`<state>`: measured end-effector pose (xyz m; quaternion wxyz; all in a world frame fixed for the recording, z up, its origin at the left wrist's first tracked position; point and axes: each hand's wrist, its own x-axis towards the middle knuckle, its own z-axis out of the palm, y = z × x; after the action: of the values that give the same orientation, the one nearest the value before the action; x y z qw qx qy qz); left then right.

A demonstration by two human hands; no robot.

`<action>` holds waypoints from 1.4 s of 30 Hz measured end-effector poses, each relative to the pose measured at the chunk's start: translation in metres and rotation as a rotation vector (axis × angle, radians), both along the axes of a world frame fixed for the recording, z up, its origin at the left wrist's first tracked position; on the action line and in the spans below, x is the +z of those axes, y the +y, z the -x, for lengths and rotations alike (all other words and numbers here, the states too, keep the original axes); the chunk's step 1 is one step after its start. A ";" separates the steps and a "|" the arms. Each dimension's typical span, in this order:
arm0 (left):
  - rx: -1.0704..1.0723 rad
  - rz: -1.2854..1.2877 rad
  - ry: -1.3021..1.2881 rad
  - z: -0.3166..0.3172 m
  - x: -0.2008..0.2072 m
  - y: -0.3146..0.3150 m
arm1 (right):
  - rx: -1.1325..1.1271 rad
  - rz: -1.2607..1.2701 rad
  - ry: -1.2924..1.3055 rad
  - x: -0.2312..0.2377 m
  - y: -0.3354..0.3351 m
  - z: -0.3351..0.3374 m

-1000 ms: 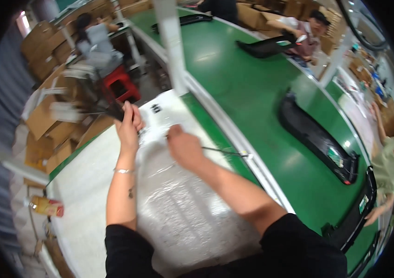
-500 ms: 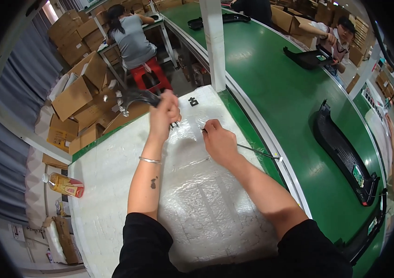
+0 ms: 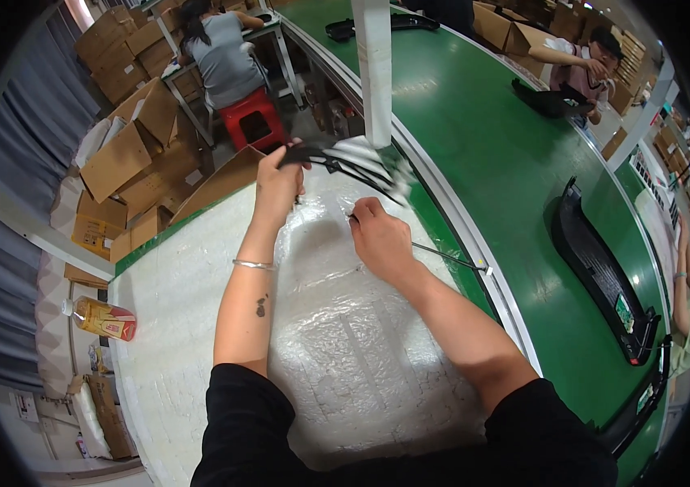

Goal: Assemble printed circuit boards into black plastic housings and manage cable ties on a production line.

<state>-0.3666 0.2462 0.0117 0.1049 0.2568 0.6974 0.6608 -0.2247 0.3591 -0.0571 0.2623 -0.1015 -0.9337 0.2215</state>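
Looking down, we see the left hand [image 3: 277,180] raised at the far edge of the white pad [image 3: 199,341], its fingers curled tight around one end of a black trim strip [image 3: 345,162] that blurs out rightward above the pad toward the green belt [image 3: 507,162]. Our right hand [image 3: 379,239] lies knuckles-up on the clear plastic film [image 3: 345,325] covering the pad, fingers folded in; a thin rod [image 3: 446,256] runs out from under it toward the belt, though we cannot tell whether the hand grips it.
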 end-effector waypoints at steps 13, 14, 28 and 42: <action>-0.548 -0.439 -0.711 -0.011 -0.001 0.003 | 0.005 0.077 -0.010 0.004 -0.002 0.001; -0.552 -0.438 -0.714 -0.015 0.000 0.007 | 0.002 0.073 -0.008 0.004 -0.001 0.001; -0.408 -0.173 -0.459 -0.026 0.010 0.004 | 0.002 0.011 0.027 0.000 0.000 0.000; -0.262 0.706 -0.118 0.002 -0.025 0.007 | 0.020 0.003 0.012 -0.001 0.002 0.002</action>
<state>-0.3686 0.2532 -0.0137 0.3107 0.2532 0.8362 0.3744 -0.2264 0.3610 -0.0578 0.2656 -0.0911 -0.9327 0.2261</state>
